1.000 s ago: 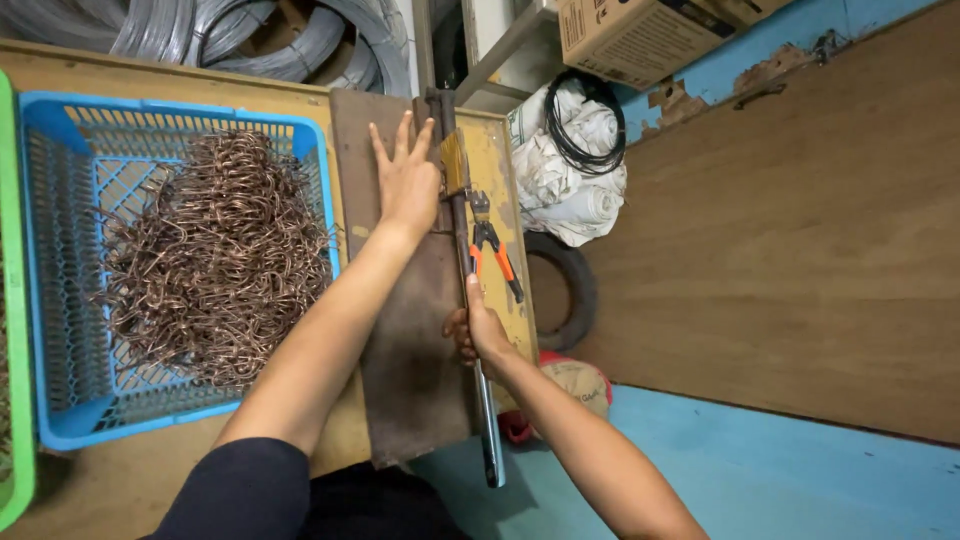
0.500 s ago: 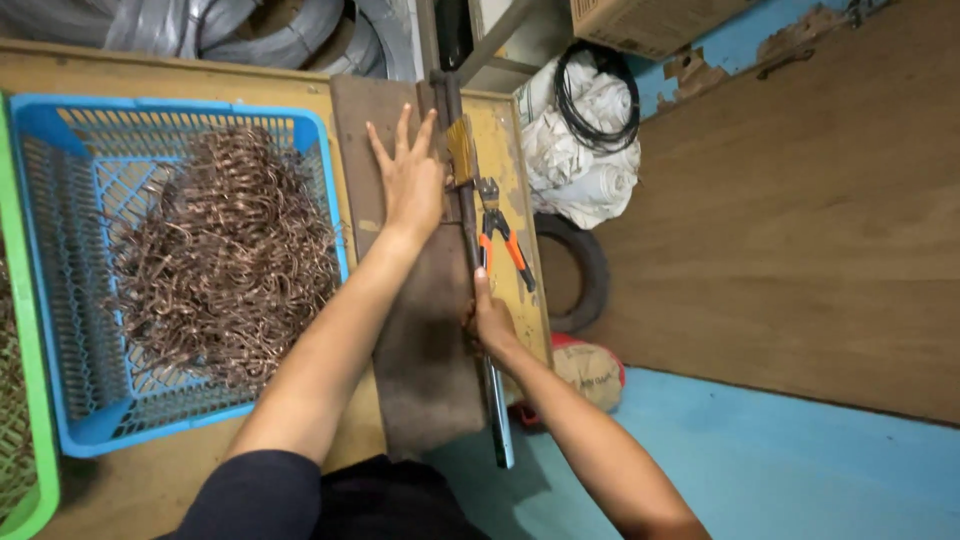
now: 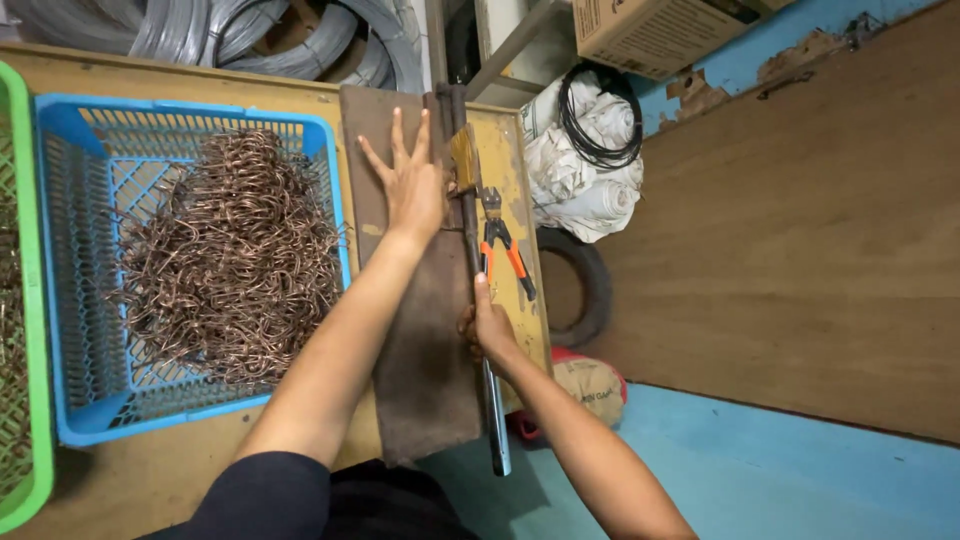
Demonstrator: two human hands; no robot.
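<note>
one lever (image 3: 478, 300), two hands

Green basket (image 3: 30, 400) cut off at left.

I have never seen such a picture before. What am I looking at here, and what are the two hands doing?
No machine here: a person works with bare hands, filmed by a camera on their head looking down. The left hand lies flat, fingers spread, on a brown board on the wooden table. The right hand grips a long metal lever along the board's edge. Orange-handled pliers lie beside it. A blue basket holds bent copper-coloured wire pieces.
</note>
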